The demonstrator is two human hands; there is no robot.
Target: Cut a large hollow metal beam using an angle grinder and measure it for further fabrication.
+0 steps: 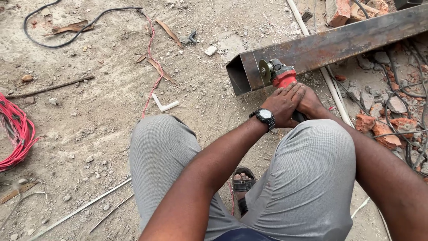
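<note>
Dusty ground, both hands (292, 101) clasping red grinder (281, 76) against hollow steel tube (330, 44), seemingly empty

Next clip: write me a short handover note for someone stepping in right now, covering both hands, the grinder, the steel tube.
Left hand and right hand: both clasped on the red-bodied angle grinder.
Grinder's round disc sits against the side face of the rusty rectangular steel tube, close to its open end, which lies on the dirt ground.
Done: no cut or ground patch visible.
Left: cannot tell; no sparks visible.
</note>
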